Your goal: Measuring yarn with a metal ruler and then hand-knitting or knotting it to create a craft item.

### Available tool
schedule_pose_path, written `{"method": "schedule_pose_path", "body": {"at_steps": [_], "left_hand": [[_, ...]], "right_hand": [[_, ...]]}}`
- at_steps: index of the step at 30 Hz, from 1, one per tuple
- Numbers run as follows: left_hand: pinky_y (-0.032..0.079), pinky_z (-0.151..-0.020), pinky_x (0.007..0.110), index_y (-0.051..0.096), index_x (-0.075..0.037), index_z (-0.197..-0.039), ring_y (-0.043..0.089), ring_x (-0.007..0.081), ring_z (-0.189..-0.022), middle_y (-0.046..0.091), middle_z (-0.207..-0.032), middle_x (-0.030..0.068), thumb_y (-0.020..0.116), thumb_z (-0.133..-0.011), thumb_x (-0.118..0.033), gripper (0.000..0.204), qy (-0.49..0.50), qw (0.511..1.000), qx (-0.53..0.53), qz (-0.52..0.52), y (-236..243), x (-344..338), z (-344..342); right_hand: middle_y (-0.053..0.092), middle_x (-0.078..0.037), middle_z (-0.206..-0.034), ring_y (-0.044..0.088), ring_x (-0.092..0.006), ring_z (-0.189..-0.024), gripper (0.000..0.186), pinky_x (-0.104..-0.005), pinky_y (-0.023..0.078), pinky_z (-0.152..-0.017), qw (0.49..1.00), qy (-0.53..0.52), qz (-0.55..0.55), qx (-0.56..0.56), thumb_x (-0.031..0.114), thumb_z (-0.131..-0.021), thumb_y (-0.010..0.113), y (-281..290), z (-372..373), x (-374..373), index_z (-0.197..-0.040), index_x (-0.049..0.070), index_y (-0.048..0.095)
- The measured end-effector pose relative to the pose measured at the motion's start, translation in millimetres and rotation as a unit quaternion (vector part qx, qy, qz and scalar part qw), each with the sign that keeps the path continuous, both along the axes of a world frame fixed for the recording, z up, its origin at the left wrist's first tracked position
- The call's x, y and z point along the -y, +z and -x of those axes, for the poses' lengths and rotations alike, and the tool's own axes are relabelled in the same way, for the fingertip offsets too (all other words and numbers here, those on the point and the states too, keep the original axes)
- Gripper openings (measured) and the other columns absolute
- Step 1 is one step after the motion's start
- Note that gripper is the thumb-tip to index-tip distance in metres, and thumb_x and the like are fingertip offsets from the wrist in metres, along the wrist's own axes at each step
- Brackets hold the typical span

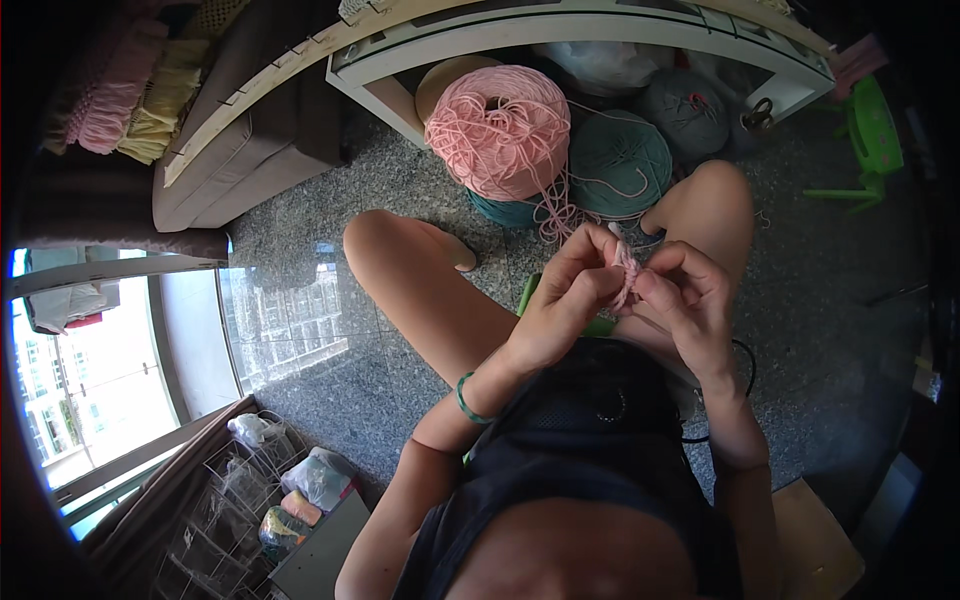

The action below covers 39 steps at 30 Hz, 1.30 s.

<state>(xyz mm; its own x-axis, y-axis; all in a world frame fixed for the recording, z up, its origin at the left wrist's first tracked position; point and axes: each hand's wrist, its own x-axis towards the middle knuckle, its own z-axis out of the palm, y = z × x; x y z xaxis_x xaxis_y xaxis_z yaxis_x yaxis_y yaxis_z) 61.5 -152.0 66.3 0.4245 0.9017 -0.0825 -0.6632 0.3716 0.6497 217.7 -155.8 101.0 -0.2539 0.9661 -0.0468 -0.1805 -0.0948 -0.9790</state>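
Above my lap, both hands meet at a small piece of knotted pink yarn (627, 278). My left hand (570, 300) pinches it from the left, thumb and fingers closed. On the other side my right hand (690, 295) has its thumb and forefinger closed on the same piece. A pale tip pokes up over the left fingers; its kind is too small to tell. Beyond my hands stands a big ball of pink yarn (500, 130), with loose loops and tangled strands (560, 215) hanging down its right side toward the floor.
Green yarn (620, 165) and a grey ball (685, 110) lie by the pink one, under a white-framed table (590, 30). Scissors (760, 112) are near its right leg. A green plastic stool (875, 130) stands far right; a wire rack (215, 510) with bags is lower left.
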Motion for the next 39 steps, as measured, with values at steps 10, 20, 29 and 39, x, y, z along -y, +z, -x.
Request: {"method": "schedule_pose_path", "body": {"at_steps": [10, 20, 29, 39], "left_hand": [[0.045, -0.073, 0.025, 0.048, -0.004, -0.101, 0.053, 0.0114, -0.085, 0.053, -0.094, 0.0039, 0.044, -0.09, -0.008, 0.012, -0.039, 0.997, -0.053, -0.029, 4.6, -4.1, 6.0], [0.043, -0.072, 0.023, 0.045, -0.008, -0.095, 0.051, 0.0106, -0.081, 0.052, -0.097, 0.003, 0.046, -0.095, -0.021, 0.012, -0.072, 0.981, 0.17, 0.052, 2.0, -3.1, -0.7], [0.047, -0.068, 0.024, 0.045, -0.005, -0.107, 0.055, 0.0126, -0.078, 0.054, -0.096, 0.0065, 0.044, -0.096, -0.024, 0.022, -0.033, 0.996, 0.04, 0.073, 5.0, 1.7, 3.7], [0.042, -0.06, 0.017, 0.055, -0.004, -0.103, 0.051, 0.0046, -0.068, 0.058, -0.083, 0.0006, 0.055, -0.092, -0.019, 0.019, -0.04, 0.982, -0.184, -0.005, 7.8, 3.5, 5.1]], "right_hand": [[0.062, -0.008, -0.078, 0.062, -0.0104, -0.074, 0.009, -0.0231, 0.054, -0.066, 0.997, 0.01, -0.047, 0.052, 0.003, -0.088, 0.056, 2.1, -3.0, -0.4, -0.087, -0.005, 0.054], [0.062, -0.007, -0.075, 0.059, -0.0079, -0.067, 0.009, -0.0207, 0.049, -0.064, 0.999, -0.018, -0.002, -0.036, 0.004, -0.087, 0.058, 1.4, -1.2, -4.0, -0.083, -0.003, 0.055], [0.06, -0.002, -0.075, 0.055, -0.0034, -0.069, 0.01, -0.0169, 0.044, -0.062, 0.998, -0.029, 0.007, 0.047, 0.007, -0.089, 0.057, 3.3, -2.9, -2.2, -0.085, -0.001, 0.056], [0.056, 0.0, -0.074, 0.054, -0.0038, -0.07, 0.011, -0.0177, 0.043, -0.061, 0.988, 0.024, -0.026, 0.149, 0.007, -0.09, 0.054, 10.0, -10.3, -5.1, -0.085, -0.001, 0.056]]}}
